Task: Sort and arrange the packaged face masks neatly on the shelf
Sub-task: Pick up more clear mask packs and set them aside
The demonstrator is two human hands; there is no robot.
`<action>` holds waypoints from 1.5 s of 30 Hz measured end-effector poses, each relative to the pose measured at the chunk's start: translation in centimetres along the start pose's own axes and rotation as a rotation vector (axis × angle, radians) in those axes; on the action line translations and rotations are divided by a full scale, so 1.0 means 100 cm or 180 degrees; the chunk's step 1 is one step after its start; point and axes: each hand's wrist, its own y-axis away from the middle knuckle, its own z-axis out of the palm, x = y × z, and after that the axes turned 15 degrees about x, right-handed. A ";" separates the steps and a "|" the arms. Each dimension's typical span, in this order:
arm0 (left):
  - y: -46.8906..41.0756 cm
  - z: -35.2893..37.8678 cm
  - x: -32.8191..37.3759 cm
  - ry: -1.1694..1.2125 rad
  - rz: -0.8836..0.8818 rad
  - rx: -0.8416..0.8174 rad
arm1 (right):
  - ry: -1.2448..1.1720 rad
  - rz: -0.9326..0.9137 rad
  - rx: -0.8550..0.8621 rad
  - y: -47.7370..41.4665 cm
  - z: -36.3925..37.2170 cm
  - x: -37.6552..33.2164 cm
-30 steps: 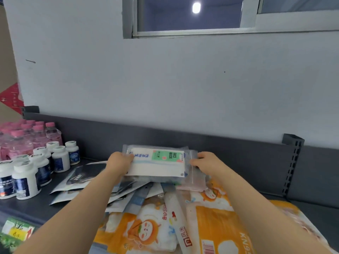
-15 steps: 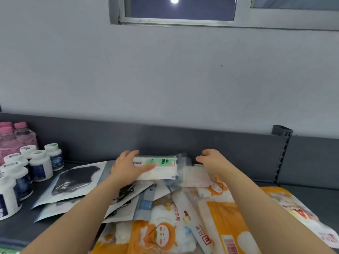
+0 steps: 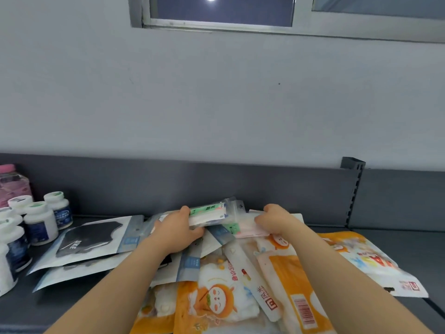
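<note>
A clear pack with a green and white label lies at the back of a heap of packaged face masks on the dark grey shelf. My left hand grips its left end, thumb under it. My right hand has its fingers curled on a pink and white pack just to the right. Black masks in white-backed packs fan out to the left. Orange and white cartoon packs fill the front, and another orange pack lies to the right.
White pill bottles with dark labels stand in a cluster at the left, with a pink-capped bottle behind them. A low grey back panel runs behind the heap, with a slotted upright at the right. Bare shelf shows at far right.
The green-labelled pack was lowered from upright to nearly flat on the heap. My left hand kept hold of it; my right hand left it and came down onto the pink pack.
</note>
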 end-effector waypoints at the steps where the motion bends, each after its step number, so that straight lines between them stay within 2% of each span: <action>1: -0.001 0.002 -0.001 -0.0077 0.0005 0.0029 | -0.0033 0.0010 -0.0064 0.000 0.000 0.001; 4: -0.002 0.009 -0.005 -0.0195 0.0041 0.0111 | -0.0716 0.0064 0.0118 -0.005 0.002 0.004; 7: 0.000 0.010 -0.007 -0.0064 -0.0010 0.0124 | -0.1675 0.0409 0.0462 -0.010 -0.001 0.007; 10: 0.000 0.005 -0.004 -0.0039 0.0000 0.0237 | -0.2302 0.0689 0.0724 -0.019 -0.014 0.010; 15: -0.002 -0.012 0.021 0.0342 0.0251 0.0209 | -0.3293 0.1276 0.0832 -0.025 -0.042 0.026; 19: 0.003 -0.005 0.059 0.0444 0.0499 -0.0071 | -0.3079 0.1549 0.0840 -0.023 -0.053 0.038; 21: 0.007 0.004 0.071 0.0181 0.0595 -0.0215 | -0.2856 0.1642 0.0527 -0.018 -0.060 0.046; 24: 0.010 0.007 0.079 0.0006 0.0726 -0.0406 | -0.2742 0.1401 -0.0200 -0.007 -0.058 0.054; 27: 0.012 0.005 0.086 0.0325 0.0891 -0.0606 | -0.2626 0.1248 -0.0240 -0.006 -0.044 0.056; 29: 0.012 -0.002 0.083 0.1017 0.0690 -0.0782 | -0.2687 0.1178 -0.0149 -0.009 -0.039 0.056; 31: 0.007 -0.011 0.071 0.1732 0.0135 -0.0453 | -0.2513 0.1061 0.0010 -0.013 -0.038 0.060; 32: 0.002 -0.015 0.060 0.1771 -0.0207 -0.0113 | -0.2427 0.1024 0.0083 -0.014 -0.039 0.064; 34: -0.011 -0.020 0.035 0.1106 -0.0858 0.0197 | -0.2327 0.1001 0.0174 -0.016 -0.042 0.071; 36: -0.017 -0.021 0.014 0.0676 -0.1486 -0.0094 | -0.2208 0.0967 0.0200 -0.016 -0.046 0.075; 38: -0.019 -0.018 0.002 0.0920 -0.1990 -0.0350 | -0.2183 0.0928 0.0207 -0.015 -0.048 0.077; 41: -0.019 -0.016 0.003 0.1357 -0.2167 -0.0286 | -0.2246 0.0845 0.0189 -0.013 -0.048 0.078; 45: -0.021 -0.016 0.023 0.1630 -0.1897 -0.0112 | -0.2440 0.0695 0.0165 -0.014 -0.046 0.083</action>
